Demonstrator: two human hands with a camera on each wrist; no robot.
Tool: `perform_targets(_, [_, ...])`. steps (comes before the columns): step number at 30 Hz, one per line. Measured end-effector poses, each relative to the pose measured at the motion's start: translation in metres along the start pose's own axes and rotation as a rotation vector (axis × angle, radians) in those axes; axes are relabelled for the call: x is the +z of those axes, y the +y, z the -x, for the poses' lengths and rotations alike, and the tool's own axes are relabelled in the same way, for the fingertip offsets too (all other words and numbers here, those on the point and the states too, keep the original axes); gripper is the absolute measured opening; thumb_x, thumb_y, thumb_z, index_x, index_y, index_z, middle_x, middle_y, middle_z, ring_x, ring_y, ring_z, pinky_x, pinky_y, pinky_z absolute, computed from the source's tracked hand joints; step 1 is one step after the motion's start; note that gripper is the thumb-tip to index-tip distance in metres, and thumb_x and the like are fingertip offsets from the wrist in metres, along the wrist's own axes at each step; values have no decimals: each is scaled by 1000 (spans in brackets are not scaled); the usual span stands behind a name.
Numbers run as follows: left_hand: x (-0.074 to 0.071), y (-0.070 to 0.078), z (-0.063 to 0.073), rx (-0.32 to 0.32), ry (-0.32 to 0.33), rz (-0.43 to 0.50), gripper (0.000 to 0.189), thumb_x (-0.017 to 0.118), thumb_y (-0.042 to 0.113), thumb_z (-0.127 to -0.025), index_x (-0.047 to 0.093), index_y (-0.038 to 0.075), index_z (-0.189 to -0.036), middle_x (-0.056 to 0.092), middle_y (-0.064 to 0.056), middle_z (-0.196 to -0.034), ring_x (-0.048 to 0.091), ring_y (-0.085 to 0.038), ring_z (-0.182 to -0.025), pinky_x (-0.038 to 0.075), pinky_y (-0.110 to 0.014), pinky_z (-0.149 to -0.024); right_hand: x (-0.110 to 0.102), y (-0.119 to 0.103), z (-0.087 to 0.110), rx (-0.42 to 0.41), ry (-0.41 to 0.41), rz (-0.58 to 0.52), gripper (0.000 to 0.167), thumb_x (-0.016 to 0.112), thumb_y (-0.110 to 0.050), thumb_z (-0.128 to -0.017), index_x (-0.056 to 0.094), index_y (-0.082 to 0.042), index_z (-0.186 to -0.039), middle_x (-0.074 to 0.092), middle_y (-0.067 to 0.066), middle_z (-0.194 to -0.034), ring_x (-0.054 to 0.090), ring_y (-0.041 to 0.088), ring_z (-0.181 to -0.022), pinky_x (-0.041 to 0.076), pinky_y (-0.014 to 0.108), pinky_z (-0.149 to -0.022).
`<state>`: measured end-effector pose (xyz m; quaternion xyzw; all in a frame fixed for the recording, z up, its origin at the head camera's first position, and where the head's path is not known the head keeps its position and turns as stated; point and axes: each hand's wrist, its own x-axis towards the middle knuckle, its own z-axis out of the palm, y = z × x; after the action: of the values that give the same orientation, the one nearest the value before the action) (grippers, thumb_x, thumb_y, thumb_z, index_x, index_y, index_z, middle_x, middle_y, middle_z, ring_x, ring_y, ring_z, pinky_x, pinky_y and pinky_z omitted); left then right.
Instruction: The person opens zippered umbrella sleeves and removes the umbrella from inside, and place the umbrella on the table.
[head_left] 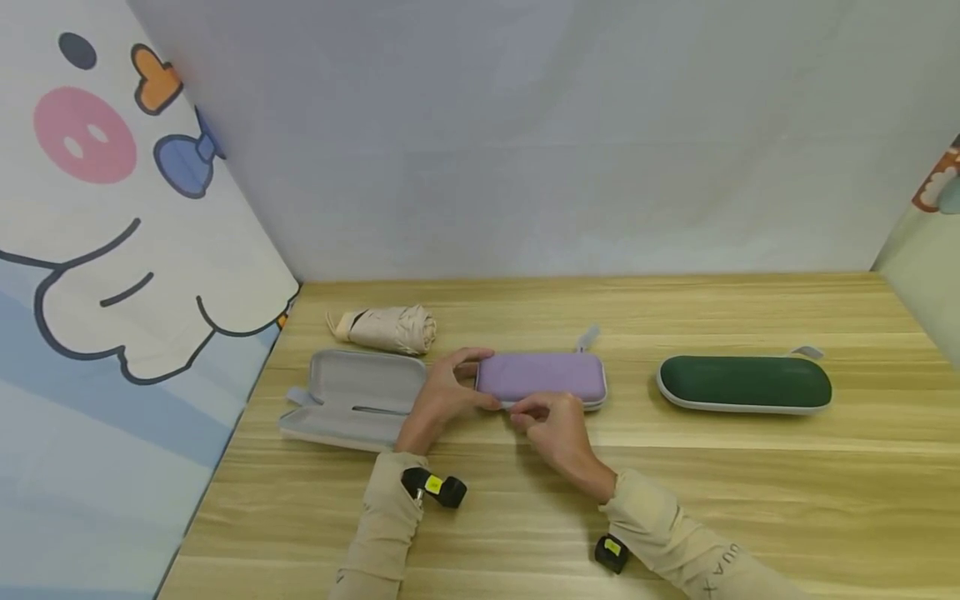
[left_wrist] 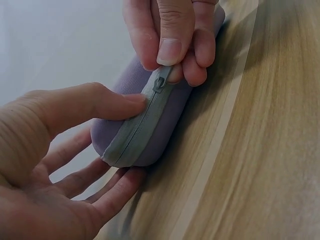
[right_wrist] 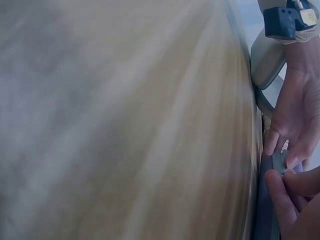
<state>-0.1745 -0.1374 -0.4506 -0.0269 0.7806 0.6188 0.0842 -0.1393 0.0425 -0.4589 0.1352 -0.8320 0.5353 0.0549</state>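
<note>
A purple zippered case (head_left: pixel 540 375) lies closed on the wooden table, with a grey zipper band (left_wrist: pixel 142 122) along its near side. My left hand (head_left: pixel 444 396) holds its left end, the thumb on the zipper band and the other fingers around the end and underneath. At the near side, my right hand (head_left: pixel 558 429) pinches the grey zipper pull (left_wrist: pixel 161 82) between thumb and finger, close to the left thumb. Just left of my left hand is an open case (head_left: pixel 367 379) with a grey lining, partly covered by that hand and wrist.
A rolled beige folding umbrella (head_left: pixel 390 329) lies behind the open case. Further right sits a closed dark green case (head_left: pixel 746 383) with a grey loop. A pale curtain wall (head_left: pixel 540 167) stands along the table's back edge, and a cartoon-printed cloth (head_left: pixel 112 250) hangs at the left.
</note>
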Motion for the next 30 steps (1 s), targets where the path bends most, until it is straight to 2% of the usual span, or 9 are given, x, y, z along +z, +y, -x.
perform_targets(10, [-2, 4, 7, 61, -18, -152, 69, 90, 10, -58, 62, 22, -120, 57, -2, -122, 55, -24, -109, 45, -42, -88, -9, -2, -1, 31, -83, -8, 9, 72, 11, -74, 73, 2, -74, 70, 14, -72, 68, 17, -66, 53, 23, -60])
perform_targets(15, [-2, 5, 10, 84, -20, -185, 69, 91, 14, -57, 61, 18, -119, 57, -6, -117, 58, -24, -101, 47, -40, -84, -14, 0, -3, 15, -134, -5, 9, 72, 11, -74, 73, 3, -75, 70, 14, -73, 67, 16, -66, 52, 22, -60])
perform_targets(21, [-1, 5, 13, 111, -10, -233, 67, 92, 19, -54, 60, 18, -112, 58, -6, -107, 57, -23, -92, 47, -36, -77, -14, 1, -4, 46, -192, -22, 11, 70, 13, -73, 73, 3, -75, 70, 13, -75, 66, 15, -65, 51, 23, -54])
perform_targets(25, [0, 3, 14, 142, -3, -237, 65, 93, 20, -54, 58, 15, -109, 56, -7, -101, 56, -23, -83, 47, -34, -69, -15, 2, -5, 36, -207, -18, 11, 72, 12, -72, 73, 1, -74, 70, 11, -75, 65, 14, -66, 51, 23, -55])
perform_targets(30, [1, 2, 14, 169, 11, -267, 64, 93, 24, -54, 58, 15, -107, 56, -7, -94, 54, -22, -77, 46, -33, -66, -17, 3, -4, 6, -222, -21, 7, 74, 8, -74, 73, 2, -75, 70, 12, -75, 65, 13, -64, 51, 23, -52])
